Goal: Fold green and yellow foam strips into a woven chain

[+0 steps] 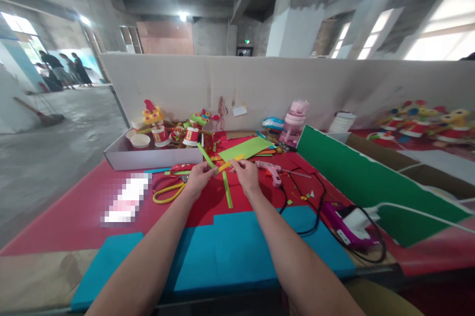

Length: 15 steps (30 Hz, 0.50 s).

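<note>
Between my two hands, above the red table covering, stretches a yellow paper strip (225, 166). My left hand (200, 178) pinches its left end. The fingers of my right hand (245, 175) are closed on its right end. A green paper strip (205, 154) slants up beside my left fingertips; whether that hand holds it too I cannot tell. Another green strip (227, 190) lies below the yellow one. Yellow-handled scissors (168, 193) rest left of my left hand, near a red patterned object (181, 168). Right of my right hand lies a pink glue gun (273, 173).
Behind my hands lies a light green sheet (248, 148). A white box (152, 159) with paper-cup figures stands back left, a pink bottle (295, 120) at the back. A green panel (371, 187) and a purple power strip (351, 227) with cables border the right. Blue sheets (230, 256) cover the front.
</note>
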Each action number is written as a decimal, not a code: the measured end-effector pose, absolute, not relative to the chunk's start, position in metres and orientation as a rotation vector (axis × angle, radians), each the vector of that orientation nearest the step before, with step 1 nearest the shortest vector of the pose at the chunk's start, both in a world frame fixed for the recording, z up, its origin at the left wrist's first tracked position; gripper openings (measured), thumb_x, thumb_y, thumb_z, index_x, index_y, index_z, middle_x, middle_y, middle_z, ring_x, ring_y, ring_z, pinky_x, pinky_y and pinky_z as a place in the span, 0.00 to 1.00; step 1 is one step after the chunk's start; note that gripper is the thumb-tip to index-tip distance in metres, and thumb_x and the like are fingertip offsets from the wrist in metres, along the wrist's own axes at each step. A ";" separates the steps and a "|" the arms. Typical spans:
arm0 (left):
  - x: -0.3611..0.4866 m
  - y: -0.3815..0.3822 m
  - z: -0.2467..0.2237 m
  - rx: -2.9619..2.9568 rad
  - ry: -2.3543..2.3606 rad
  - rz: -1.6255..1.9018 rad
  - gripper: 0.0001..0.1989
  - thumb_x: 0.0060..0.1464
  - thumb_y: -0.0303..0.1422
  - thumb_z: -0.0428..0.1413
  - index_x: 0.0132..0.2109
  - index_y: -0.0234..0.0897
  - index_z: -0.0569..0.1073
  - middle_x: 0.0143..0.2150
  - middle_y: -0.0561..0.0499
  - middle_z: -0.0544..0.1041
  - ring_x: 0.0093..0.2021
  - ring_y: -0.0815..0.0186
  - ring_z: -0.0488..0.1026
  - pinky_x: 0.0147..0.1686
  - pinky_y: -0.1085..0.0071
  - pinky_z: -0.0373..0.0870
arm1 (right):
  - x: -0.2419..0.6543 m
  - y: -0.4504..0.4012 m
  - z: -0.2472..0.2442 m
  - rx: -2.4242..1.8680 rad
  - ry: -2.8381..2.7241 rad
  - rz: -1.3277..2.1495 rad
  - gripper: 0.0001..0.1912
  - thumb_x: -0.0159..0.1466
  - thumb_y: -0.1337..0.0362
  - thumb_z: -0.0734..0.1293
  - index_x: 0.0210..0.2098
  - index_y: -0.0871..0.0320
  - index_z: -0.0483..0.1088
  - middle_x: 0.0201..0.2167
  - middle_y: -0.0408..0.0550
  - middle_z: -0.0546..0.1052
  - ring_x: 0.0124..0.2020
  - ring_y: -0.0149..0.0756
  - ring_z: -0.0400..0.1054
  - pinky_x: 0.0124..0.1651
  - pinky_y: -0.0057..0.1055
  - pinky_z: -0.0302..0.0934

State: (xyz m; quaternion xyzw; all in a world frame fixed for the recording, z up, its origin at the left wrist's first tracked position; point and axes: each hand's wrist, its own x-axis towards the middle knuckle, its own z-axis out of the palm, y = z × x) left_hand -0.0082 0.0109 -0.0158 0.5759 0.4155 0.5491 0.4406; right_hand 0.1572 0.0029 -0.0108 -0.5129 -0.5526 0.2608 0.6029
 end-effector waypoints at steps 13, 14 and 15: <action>-0.008 0.009 -0.015 1.408 1.024 1.363 0.13 0.40 0.40 0.65 0.25 0.34 0.74 0.20 0.54 0.71 0.23 0.70 0.65 0.27 0.74 0.61 | 0.159 0.011 -0.013 -0.970 -0.966 0.816 0.18 0.51 0.48 0.70 0.26 0.57 0.68 0.19 0.39 0.71 0.23 0.32 0.66 0.30 0.28 0.61; -0.008 0.009 -0.015 1.412 1.025 1.360 0.13 0.40 0.40 0.65 0.25 0.34 0.74 0.20 0.54 0.71 0.23 0.70 0.65 0.27 0.74 0.61 | 0.160 0.011 -0.013 -0.962 -0.949 0.827 0.18 0.50 0.48 0.71 0.27 0.57 0.68 0.19 0.39 0.71 0.23 0.31 0.66 0.29 0.27 0.61; -0.008 0.009 -0.015 1.418 1.029 1.356 0.13 0.40 0.40 0.65 0.25 0.35 0.73 0.20 0.54 0.70 0.23 0.70 0.65 0.27 0.74 0.61 | 0.161 0.012 -0.013 -0.956 -0.935 0.834 0.19 0.50 0.48 0.71 0.29 0.57 0.69 0.20 0.39 0.71 0.23 0.31 0.66 0.29 0.27 0.62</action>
